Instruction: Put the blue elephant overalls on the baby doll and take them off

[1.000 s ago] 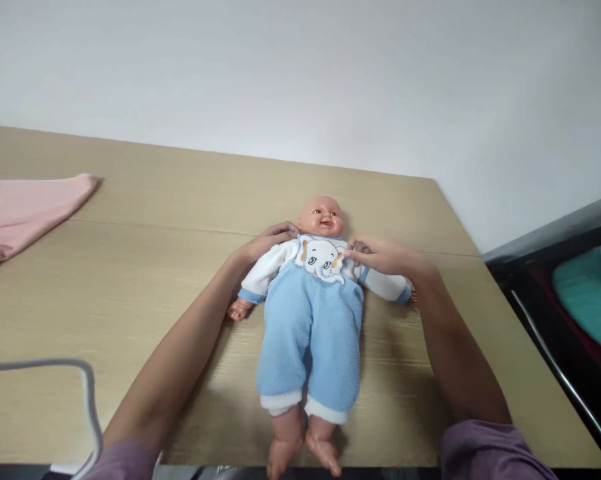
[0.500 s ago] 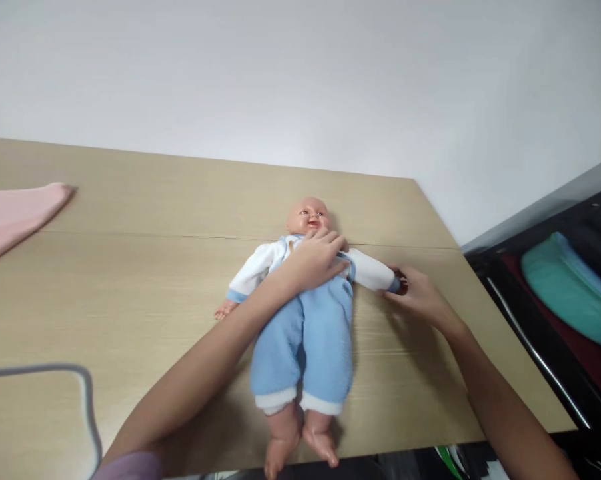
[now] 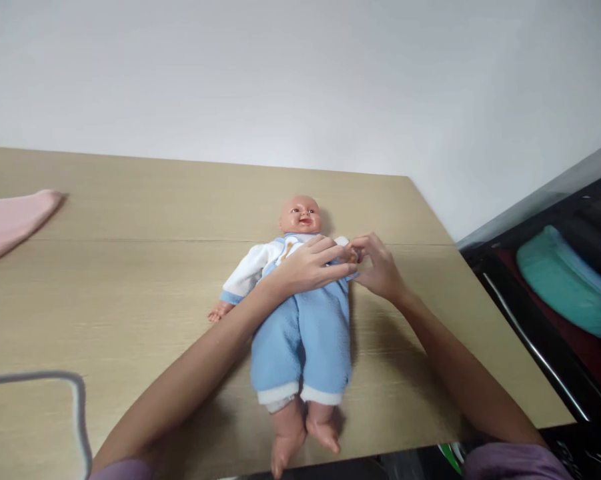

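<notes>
1. A baby doll (image 3: 303,327) was laid on its back on the wood-grain table (image 3: 130,300), its head pointed toward the wall (image 3: 240,80) and its bare feet turned toward the near edge, one foot reaching past it.
2. The doll's head was bald and smooth, with a smiling, parted mouth; its body was dressed in blue fleece trousers (image 3: 325,340) hemmed in white and a white top.
3. One white sleeve (image 3: 250,270), trimmed with a blue cuff, was spread outward on the table, the small hand bared beyond it. Part of the chest design, with an orange patch, was left uncovered.
4. The person's left hand (image 3: 313,267) was placed across the doll's chest, fingers extended toward its other arm; whether anything was gripped by them cannot be told.
5. The doll's other hand was held near the chest between the curled fingers of the right hand (image 3: 380,270).
6. Pink cloth (image 3: 10,223) and a grey cable (image 3: 79,413) were seen at the left.
</notes>
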Demonstrator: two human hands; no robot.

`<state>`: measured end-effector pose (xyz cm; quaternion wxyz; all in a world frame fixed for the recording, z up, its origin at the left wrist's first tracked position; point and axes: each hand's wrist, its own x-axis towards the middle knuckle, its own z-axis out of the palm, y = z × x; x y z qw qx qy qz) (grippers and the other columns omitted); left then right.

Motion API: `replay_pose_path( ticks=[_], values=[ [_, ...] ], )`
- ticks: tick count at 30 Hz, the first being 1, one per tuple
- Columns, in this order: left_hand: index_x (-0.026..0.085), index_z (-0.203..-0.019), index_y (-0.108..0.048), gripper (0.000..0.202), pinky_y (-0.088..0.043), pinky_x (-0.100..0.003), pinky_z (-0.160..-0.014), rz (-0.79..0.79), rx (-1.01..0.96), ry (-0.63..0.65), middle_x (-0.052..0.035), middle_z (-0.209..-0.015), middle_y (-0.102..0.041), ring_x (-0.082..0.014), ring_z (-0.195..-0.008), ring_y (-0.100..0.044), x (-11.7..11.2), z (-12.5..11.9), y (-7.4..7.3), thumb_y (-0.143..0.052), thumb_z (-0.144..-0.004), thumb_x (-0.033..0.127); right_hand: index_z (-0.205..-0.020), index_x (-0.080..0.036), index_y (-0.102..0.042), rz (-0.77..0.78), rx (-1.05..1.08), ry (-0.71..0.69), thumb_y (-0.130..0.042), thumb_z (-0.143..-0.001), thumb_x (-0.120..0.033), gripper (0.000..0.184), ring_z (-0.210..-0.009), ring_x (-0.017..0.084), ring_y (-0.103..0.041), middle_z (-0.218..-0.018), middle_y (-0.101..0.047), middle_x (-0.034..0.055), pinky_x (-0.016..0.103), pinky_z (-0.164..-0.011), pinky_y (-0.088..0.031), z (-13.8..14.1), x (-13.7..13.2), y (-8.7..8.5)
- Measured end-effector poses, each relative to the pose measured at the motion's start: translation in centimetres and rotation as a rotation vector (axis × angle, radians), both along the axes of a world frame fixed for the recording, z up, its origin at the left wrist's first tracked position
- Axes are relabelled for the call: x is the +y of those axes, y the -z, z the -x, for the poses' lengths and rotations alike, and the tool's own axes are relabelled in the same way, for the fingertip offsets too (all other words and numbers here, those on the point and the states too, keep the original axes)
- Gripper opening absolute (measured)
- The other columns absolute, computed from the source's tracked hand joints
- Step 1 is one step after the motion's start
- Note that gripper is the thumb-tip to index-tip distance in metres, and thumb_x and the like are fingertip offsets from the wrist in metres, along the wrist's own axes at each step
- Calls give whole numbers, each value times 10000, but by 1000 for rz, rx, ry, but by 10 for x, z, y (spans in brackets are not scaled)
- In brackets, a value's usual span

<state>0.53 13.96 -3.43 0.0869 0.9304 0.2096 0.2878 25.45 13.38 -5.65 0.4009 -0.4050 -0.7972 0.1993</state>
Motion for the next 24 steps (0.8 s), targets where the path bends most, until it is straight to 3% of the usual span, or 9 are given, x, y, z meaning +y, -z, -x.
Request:
replay_pose_path(
  ticks=[3,7,10,13,16,19,21,24],
  values=[
    [309,-1135,-810,339,-452,-486,-968,20,-47,2,-126,-1168,-770,-300,-1037,-620,-2,2,0,-498,-1139,442,-1168,-289,-663,-87,-92,-61,-760,-844,-198,350,-982,276,-631,-1128,-638,79,448,-910,-581,5,-4,4],
    [252,-1071,-790,264,-476,-467,-962,125,-261,-35,-126,-1103,-747,-283,-986,-613,-5,-4,-7,-624,-1081,457,-1249,-296,-654,-91,-140,-140,-744,-836,-183,438,-1219,346,-623,-1281,-622,118,548,-1088,-552,-4,-13,6],
    [229,-1001,-748,228,-480,-454,-1007,245,-401,-93,-112,-1094,-718,-280,-1024,-603,-4,-11,-10,-688,-1034,446,-1232,-298,-684,-39,-97,-142,-748,-879,-266,360,-1302,376,-600,-1337,-608,134,595,-1168,-510,-7,-20,10],
    [224,-977,-692,221,-472,-435,-1019,393,-450,-96,-94,-1079,-698,-277,-1051,-609,2,-15,-8,-718,-1005,441,-1151,-287,-707,83,81,-138,-724,-938,-416,250,-1348,377,-590,-1354,-617,131,597,-1222,-474,-3,-23,18],
    [225,-939,-635,263,-463,-412,-973,489,-443,-120,-80,-1011,-662,-268,-1010,-606,9,-16,-4,-668,-1025,471,-1080,-304,-660,334,354,-96,-651,-1006,-524,233,-1277,322,-651,-1255,-682,84,543,-1192,-504,7,-24,28],
    [242,-849,-549,338,-437,-403,-892,529,-369,-203,-57,-905,-608,-259,-913,-569,14,-15,-1,-558,-1064,502,-1048,-308,-585,555,627,-30,-656,-987,-574,282,-1115,280,-697,-1073,-702,45,478,-1091,-558,17,-23,34],
    [252,-799,-482,377,-412,-403,-846,528,-318,-261,-45,-836,-575,-258,-861,-543,15,-13,1,-499,-1080,502,-1017,-298,-563,621,720,3,-669,-962,-578,304,-992,256,-682,-963,-657,22,434,-1006,-576,22,-22,38],
    [252,-814,-500,358,-401,-414,-842,476,-237,-286,-60,-830,-618,-278,-880,-555,16,-9,2,-513,-1072,501,-995,-295,-547,605,674,101,-670,-932,-585,321,-875,219,-619,-894,-584,-10,367,-893,-569,25,-21,42]
  ],
)
